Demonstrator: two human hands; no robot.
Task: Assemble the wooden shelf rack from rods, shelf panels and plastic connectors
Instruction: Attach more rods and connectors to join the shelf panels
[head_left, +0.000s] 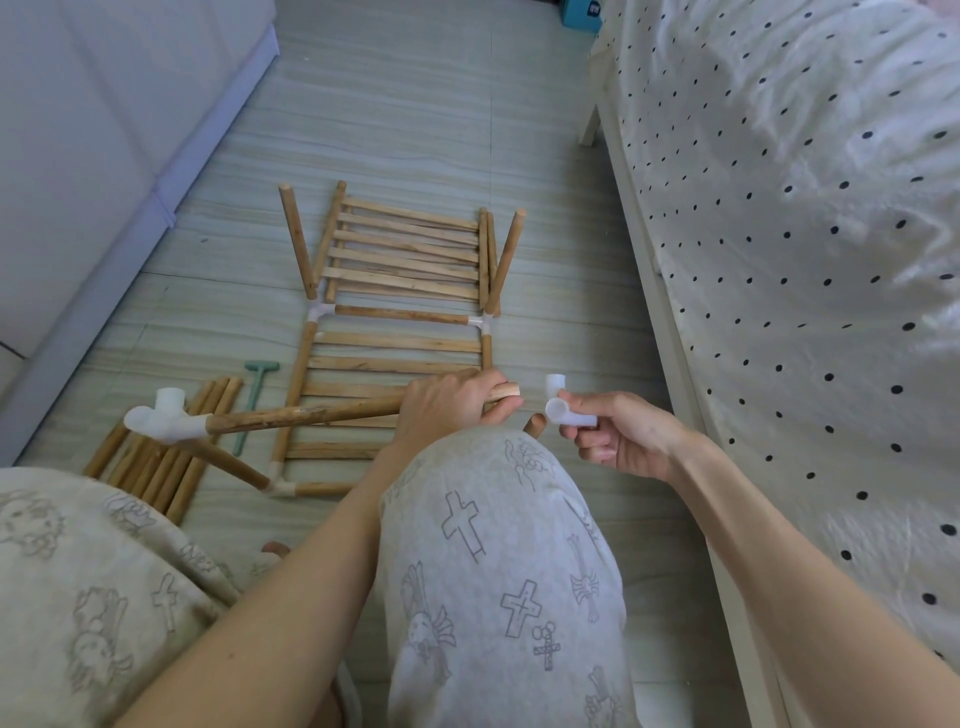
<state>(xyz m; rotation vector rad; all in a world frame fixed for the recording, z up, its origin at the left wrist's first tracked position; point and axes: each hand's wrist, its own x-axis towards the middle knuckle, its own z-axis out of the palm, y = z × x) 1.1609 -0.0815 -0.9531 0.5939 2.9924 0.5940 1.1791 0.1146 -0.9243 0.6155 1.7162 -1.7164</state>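
Left hand (447, 402) is closing its grip around a rod (311, 415) near its free end, which is poking out just beside the white connector (563, 410) the right hand (618, 434) is pinching. Likely risk: a tilted socket is jamming on the rod, or the push is loosening the far connector (161, 415) and frame (395, 332) on the floor.

Striped pale grey-green floor (415, 114) as landmark. Right of floor: bed with white polka-dot cover (789, 208), pale bed frame (670, 332) along its edge, one leg on floor. Left of floor: white cabinet or sofa side (78, 156). Far end of floor: teal box (582, 13), partly cut off. Near end: knees in grey printed trousers (498, 571).
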